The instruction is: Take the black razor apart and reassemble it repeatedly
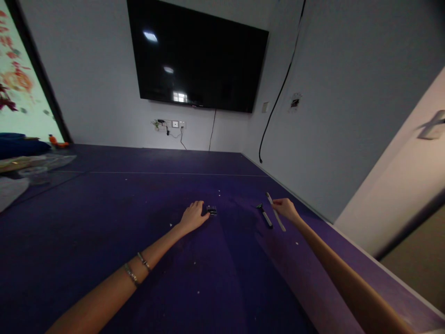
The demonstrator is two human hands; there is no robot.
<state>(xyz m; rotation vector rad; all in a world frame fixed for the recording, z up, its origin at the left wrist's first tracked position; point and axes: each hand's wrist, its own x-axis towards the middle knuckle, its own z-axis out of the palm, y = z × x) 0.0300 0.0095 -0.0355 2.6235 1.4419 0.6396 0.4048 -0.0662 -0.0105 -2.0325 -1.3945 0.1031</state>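
Note:
My left hand point(193, 217) rests on the dark purple tabletop point(146, 260), its thumb and fingers apart. Its thumb reaches the left edge of a small dark razor cartridge case point(212, 210) with a clear part. Further right, my right hand point(285, 208) pinches a slim pale toothbrush point(279, 219) between thumb and fingers, near its upper half. The toothbrush lies slanted, its lower end toward me. Just left of it, apart from my fingers, lies a razor point(265, 217) with a black head and a grey and black handle.
White crumbs are scattered over the tabletop. Plastic bags point(52, 161), a clear cup point(34, 175) and dark blue cloth point(21, 144) sit at the far left. A black cable point(278, 97) hangs beside the right wall. A television point(201, 60) hangs on the back wall.

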